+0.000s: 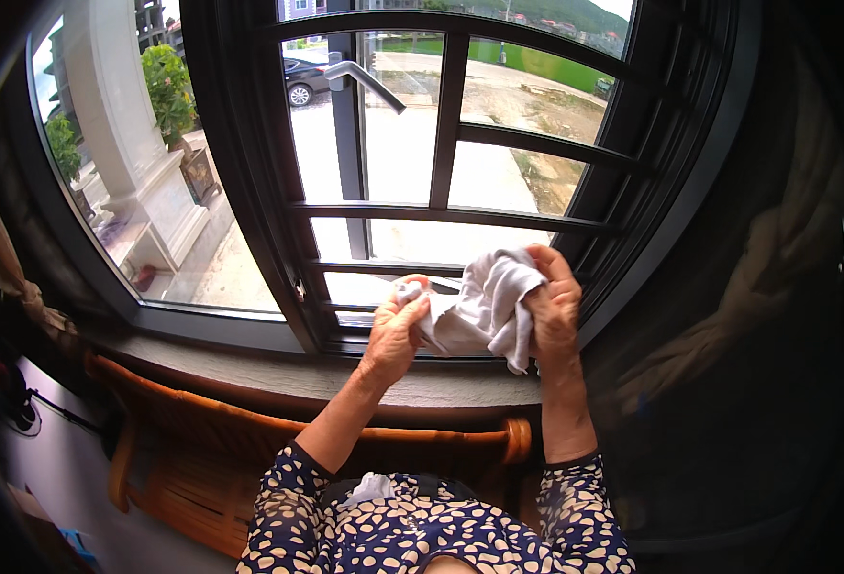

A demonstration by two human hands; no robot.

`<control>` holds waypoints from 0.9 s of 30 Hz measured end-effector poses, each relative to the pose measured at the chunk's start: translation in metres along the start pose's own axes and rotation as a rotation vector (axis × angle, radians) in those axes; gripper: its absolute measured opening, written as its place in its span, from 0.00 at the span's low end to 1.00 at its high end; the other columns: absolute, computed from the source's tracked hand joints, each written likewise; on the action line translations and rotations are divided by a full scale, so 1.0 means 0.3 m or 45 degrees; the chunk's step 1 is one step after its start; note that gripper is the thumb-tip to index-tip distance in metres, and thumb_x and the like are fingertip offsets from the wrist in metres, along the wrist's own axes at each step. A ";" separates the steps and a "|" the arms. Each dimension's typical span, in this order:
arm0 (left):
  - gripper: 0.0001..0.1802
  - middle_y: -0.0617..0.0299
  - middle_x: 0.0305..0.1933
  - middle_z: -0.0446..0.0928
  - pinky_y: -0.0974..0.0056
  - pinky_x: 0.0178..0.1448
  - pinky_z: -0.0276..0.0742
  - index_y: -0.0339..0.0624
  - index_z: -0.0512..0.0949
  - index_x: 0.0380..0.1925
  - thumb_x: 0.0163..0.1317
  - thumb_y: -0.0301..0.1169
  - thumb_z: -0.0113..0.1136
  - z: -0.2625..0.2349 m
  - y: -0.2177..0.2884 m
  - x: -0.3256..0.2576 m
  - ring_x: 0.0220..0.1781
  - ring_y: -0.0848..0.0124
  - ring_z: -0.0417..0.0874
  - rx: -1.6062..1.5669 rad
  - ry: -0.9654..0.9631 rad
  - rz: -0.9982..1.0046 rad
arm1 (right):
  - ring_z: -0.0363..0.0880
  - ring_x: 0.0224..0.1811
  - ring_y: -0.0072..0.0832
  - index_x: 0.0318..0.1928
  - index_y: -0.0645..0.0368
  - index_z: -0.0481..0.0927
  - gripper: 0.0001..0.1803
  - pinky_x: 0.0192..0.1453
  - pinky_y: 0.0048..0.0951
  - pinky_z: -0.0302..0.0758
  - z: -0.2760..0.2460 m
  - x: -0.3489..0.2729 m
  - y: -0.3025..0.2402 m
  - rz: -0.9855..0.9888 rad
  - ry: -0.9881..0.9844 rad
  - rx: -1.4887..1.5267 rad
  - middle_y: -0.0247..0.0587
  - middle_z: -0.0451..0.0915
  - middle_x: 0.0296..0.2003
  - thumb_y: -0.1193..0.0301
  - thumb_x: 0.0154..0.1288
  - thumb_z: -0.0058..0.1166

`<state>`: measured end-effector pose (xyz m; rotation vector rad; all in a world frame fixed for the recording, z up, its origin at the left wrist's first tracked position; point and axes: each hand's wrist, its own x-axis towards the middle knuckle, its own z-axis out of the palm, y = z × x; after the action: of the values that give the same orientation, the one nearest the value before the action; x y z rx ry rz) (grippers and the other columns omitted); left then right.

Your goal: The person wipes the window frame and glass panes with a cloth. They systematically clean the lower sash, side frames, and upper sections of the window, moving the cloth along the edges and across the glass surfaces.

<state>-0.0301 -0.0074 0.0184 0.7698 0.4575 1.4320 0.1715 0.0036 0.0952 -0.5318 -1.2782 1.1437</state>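
A crumpled white cloth (484, 301) is stretched between my two hands, in front of the lower part of a window with dark bars. My left hand (398, 325) pinches one end of it between thumb and fingers. At the other end, my right hand (554, 301) grips a bunched fold, with a loose corner hanging below. Behind the cloth runs the dark window grille (451, 124), its lower bars partly hidden by the cloth and hands. A grey window handle (369, 84) shows beyond the bars at the upper left of the grille.
Below the window, a pale stone sill (278, 376) runs above a brown wooden bench (298, 432) close to my body. A fixed glass pane (221, 258) is on the left. Curtains (20, 258) hang at the far left. Outside stands a dark car (305, 77).
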 end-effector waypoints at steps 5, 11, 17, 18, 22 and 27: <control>0.19 0.57 0.57 0.74 0.61 0.62 0.76 0.40 0.64 0.61 0.74 0.34 0.42 0.109 -0.065 -0.010 0.57 0.66 0.78 -0.373 -0.270 0.013 | 0.71 0.57 0.43 0.59 0.49 0.76 0.32 0.60 0.39 0.71 0.066 -0.059 0.102 -0.670 -0.259 -1.093 0.51 0.68 0.59 0.71 0.50 0.67; 0.36 0.54 0.71 0.58 0.58 0.72 0.62 0.40 0.49 0.72 0.72 0.50 0.40 0.246 0.042 -0.039 0.72 0.64 0.60 0.187 -0.391 -0.053 | 0.73 0.57 0.34 0.62 0.51 0.72 0.34 0.60 0.32 0.73 0.033 -0.047 0.140 -0.727 -0.092 -0.657 0.44 0.70 0.57 0.83 0.53 0.60; 0.20 0.49 0.55 0.69 0.56 0.59 0.72 0.40 0.72 0.54 0.66 0.39 0.55 0.194 0.149 0.057 0.60 0.61 0.69 1.208 0.137 0.657 | 0.74 0.57 0.40 0.65 0.53 0.66 0.39 0.59 0.36 0.77 0.059 0.239 -0.119 -1.150 0.373 -1.229 0.44 0.72 0.56 0.88 0.51 0.56; 0.19 0.49 0.52 0.72 0.55 0.60 0.70 0.38 0.73 0.53 0.66 0.36 0.55 0.163 0.157 0.104 0.60 0.59 0.69 1.388 0.191 0.915 | 0.74 0.56 0.41 0.65 0.51 0.67 0.38 0.60 0.39 0.74 0.079 0.303 -0.136 -1.317 0.355 -1.500 0.44 0.73 0.55 0.85 0.52 0.60; 0.18 0.47 0.52 0.73 0.53 0.63 0.65 0.36 0.73 0.53 0.65 0.31 0.58 0.086 0.194 0.239 0.59 0.56 0.71 1.889 0.315 1.304 | 0.72 0.51 0.38 0.57 0.49 0.77 0.33 0.46 0.39 0.77 0.151 0.479 -0.066 -1.280 0.218 -1.694 0.38 0.77 0.51 0.73 0.46 0.69; 0.29 0.50 0.54 0.73 0.51 0.62 0.62 0.40 0.70 0.57 0.56 0.35 0.67 0.027 0.187 0.352 0.58 0.55 0.71 2.296 0.285 1.368 | 0.72 0.52 0.34 0.56 0.46 0.78 0.35 0.53 0.33 0.77 0.121 0.461 -0.088 -1.150 0.202 -1.906 0.31 0.77 0.53 0.78 0.41 0.70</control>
<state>-0.0519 0.0926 0.0810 2.5568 1.7769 1.7998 0.1316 0.1049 0.1915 -0.9044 -1.7808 -0.7551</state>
